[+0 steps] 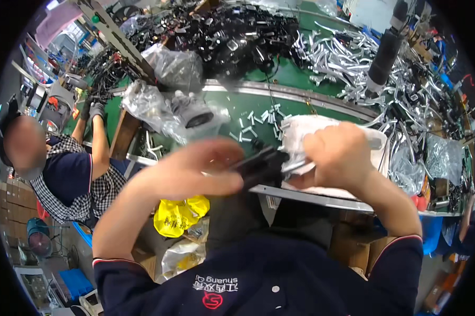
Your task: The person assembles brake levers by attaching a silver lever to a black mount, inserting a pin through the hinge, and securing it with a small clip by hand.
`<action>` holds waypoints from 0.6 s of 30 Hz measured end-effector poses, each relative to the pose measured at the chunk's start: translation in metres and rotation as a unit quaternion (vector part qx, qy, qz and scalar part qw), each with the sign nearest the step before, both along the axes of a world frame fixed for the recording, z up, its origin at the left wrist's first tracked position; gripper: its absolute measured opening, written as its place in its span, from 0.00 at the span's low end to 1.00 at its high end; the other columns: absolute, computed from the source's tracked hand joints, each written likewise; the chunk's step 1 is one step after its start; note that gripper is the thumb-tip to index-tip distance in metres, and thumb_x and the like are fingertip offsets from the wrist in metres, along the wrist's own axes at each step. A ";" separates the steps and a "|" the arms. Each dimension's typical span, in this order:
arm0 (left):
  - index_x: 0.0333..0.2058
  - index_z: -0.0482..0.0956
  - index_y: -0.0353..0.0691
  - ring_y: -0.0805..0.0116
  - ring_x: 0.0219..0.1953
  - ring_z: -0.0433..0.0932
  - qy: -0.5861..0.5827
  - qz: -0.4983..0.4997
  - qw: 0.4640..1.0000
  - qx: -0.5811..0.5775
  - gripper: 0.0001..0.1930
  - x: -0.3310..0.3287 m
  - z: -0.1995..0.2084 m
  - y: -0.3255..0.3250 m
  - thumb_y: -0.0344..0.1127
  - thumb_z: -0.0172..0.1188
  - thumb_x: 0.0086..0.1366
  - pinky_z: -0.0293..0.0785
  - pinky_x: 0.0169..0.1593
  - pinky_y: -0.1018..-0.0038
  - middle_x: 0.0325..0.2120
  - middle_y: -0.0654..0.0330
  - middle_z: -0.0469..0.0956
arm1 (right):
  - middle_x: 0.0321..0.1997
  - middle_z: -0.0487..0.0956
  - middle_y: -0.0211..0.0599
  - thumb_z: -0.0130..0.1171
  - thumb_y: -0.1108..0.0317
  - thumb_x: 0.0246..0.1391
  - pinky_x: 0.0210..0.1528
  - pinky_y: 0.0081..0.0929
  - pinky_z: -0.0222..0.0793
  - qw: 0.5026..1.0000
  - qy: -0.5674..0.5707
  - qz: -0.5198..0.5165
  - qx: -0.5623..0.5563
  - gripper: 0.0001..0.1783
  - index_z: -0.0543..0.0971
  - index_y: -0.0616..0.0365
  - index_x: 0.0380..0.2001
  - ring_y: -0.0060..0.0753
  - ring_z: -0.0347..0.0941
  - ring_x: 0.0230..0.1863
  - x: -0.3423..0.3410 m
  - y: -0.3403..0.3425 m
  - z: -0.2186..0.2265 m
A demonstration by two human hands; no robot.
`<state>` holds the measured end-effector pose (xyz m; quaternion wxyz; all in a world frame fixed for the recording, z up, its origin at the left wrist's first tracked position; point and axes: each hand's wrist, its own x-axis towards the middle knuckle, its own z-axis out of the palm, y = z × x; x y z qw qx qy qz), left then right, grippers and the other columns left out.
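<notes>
My left hand (195, 168), blurred by motion, has its thumb and fingers around the left end of a black part (261, 166). The part's exact kind is hard to make out. My right hand (336, 155) is closed round a silver metal lever (296, 167), whose end meets or nearly meets the right side of the black part. Under and behind the right hand lies a white cloth or pad (306, 126) on the bench. Just beyond the black part, small silver pins (252, 120) are scattered over the green bench top (224, 100).
Black parts (232, 42) are heaped at the far side, silver levers (337, 55) at the far right. Clear plastic bags (158, 113) lie to the left. A black upright tool (383, 60) stands at the right. Another person (69, 163) works at the left. A yellow bag (179, 216) sits below the bench.
</notes>
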<state>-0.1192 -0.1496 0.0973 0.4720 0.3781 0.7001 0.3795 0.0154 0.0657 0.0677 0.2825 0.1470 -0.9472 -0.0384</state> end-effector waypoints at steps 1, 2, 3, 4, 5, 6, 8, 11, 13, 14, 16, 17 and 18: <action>0.45 0.63 0.27 0.65 0.43 0.68 -0.031 -0.015 0.999 -0.030 0.31 -0.002 -0.016 0.000 0.45 0.60 0.49 0.65 0.45 0.72 0.38 0.51 0.70 | 0.10 0.65 0.29 0.56 0.39 0.30 0.17 0.25 0.56 1.000 0.001 0.013 0.013 0.27 0.64 0.52 0.10 0.30 0.65 0.13 -0.002 -0.002 -0.001; 0.44 0.64 0.27 0.67 0.40 0.71 -0.083 -0.066 0.994 -0.031 0.31 -0.002 -0.028 0.008 0.45 0.62 0.47 0.67 0.42 0.76 0.35 0.53 0.72 | 0.10 0.64 0.28 0.55 0.39 0.31 0.17 0.24 0.55 0.999 0.002 0.027 0.026 0.27 0.63 0.52 0.10 0.29 0.64 0.13 -0.004 -0.003 -0.002; 0.45 0.63 0.30 0.66 0.32 0.76 -0.219 -0.047 0.973 -0.051 0.35 -0.001 -0.038 0.014 0.48 0.65 0.43 0.72 0.38 0.75 0.31 0.55 0.74 | 0.08 0.59 0.28 0.53 0.36 0.32 0.17 0.25 0.49 0.999 0.018 0.028 0.033 0.30 0.60 0.52 0.08 0.28 0.58 0.11 -0.005 -0.002 -0.011; 0.45 0.63 0.30 0.66 0.32 0.76 -0.221 -0.048 0.973 -0.053 0.35 0.004 -0.047 0.012 0.48 0.65 0.43 0.72 0.38 0.75 0.31 0.55 0.74 | 0.08 0.59 0.28 0.53 0.36 0.32 0.17 0.25 0.49 0.999 0.017 0.028 0.032 0.30 0.60 0.52 0.08 0.28 0.58 0.11 -0.003 -0.001 -0.017; 0.44 0.63 0.30 0.66 0.31 0.76 -0.325 -0.014 0.943 -0.068 0.34 0.007 -0.056 0.009 0.46 0.65 0.43 0.73 0.34 0.75 0.30 0.54 0.74 | 0.09 0.59 0.27 0.52 0.37 0.34 0.17 0.24 0.49 0.998 0.028 0.038 0.042 0.29 0.60 0.52 0.09 0.28 0.58 0.11 -0.003 -0.001 -0.022; 0.44 0.64 0.31 0.65 0.31 0.76 -0.426 0.020 0.901 -0.081 0.33 0.011 -0.064 0.007 0.45 0.65 0.44 0.74 0.31 0.76 0.30 0.53 0.74 | 0.09 0.59 0.27 0.52 0.38 0.36 0.18 0.23 0.48 0.997 0.037 0.048 0.052 0.28 0.59 0.52 0.09 0.27 0.57 0.11 -0.002 0.000 -0.025; 0.43 0.64 0.31 0.63 0.27 0.76 -0.447 0.027 0.892 -0.063 0.30 0.021 -0.074 0.007 0.44 0.64 0.44 0.74 0.25 0.76 0.29 0.51 0.74 | 0.09 0.57 0.27 0.51 0.40 0.38 0.18 0.22 0.48 0.996 0.031 0.065 0.059 0.28 0.59 0.52 0.09 0.27 0.56 0.12 0.001 0.001 -0.024; 0.42 0.63 0.30 0.65 0.21 0.75 -0.525 0.040 0.850 0.011 0.31 0.022 -0.080 0.009 0.43 0.64 0.43 0.69 0.18 0.77 0.28 0.48 0.73 | 0.10 0.59 0.24 0.51 0.51 0.35 0.19 0.21 0.50 0.994 0.031 0.080 0.069 0.18 0.61 0.50 0.11 0.24 0.59 0.14 0.003 0.001 -0.021; 0.39 0.64 0.31 0.68 0.18 0.73 -0.526 0.069 0.848 -0.008 0.26 0.025 -0.082 0.014 0.38 0.61 0.43 0.68 0.17 0.79 0.25 0.51 0.72 | 0.10 0.59 0.24 0.51 0.54 0.34 0.20 0.20 0.50 0.992 0.043 0.088 0.079 0.16 0.61 0.50 0.11 0.23 0.59 0.14 0.001 0.001 -0.022; 0.37 0.66 0.31 0.70 0.17 0.73 -0.503 0.072 0.861 -0.012 0.22 0.028 -0.081 0.014 0.37 0.59 0.44 0.68 0.18 0.81 0.23 0.54 0.72 | 0.11 0.58 0.24 0.51 0.56 0.34 0.21 0.20 0.50 0.989 0.063 0.099 0.090 0.14 0.62 0.50 0.11 0.23 0.58 0.14 0.001 0.001 -0.023; 0.35 0.66 0.30 0.70 0.17 0.73 -0.498 0.065 0.865 0.004 0.21 0.033 -0.078 0.013 0.35 0.59 0.44 0.68 0.17 0.81 0.21 0.54 0.72 | 0.11 0.58 0.24 0.50 0.61 0.32 0.23 0.20 0.50 0.990 0.041 0.103 0.082 0.09 0.63 0.51 0.12 0.22 0.57 0.15 0.003 0.003 -0.025; 0.34 0.66 0.29 0.70 0.16 0.72 -0.483 0.062 0.873 0.023 0.20 0.035 -0.075 0.013 0.33 0.58 0.43 0.67 0.17 0.80 0.20 0.54 0.71 | 0.12 0.59 0.24 0.50 0.60 0.34 0.24 0.20 0.52 0.988 0.089 0.093 0.089 0.10 0.64 0.52 0.12 0.23 0.58 0.16 0.001 0.004 -0.028; 0.34 0.66 0.29 0.70 0.16 0.72 -0.493 0.060 0.868 0.021 0.20 0.040 -0.069 0.013 0.33 0.58 0.43 0.67 0.17 0.80 0.20 0.54 0.71 | 0.13 0.61 0.25 0.50 0.59 0.35 0.25 0.21 0.53 0.983 0.136 0.083 0.095 0.11 0.66 0.52 0.13 0.23 0.58 0.17 0.001 0.003 -0.031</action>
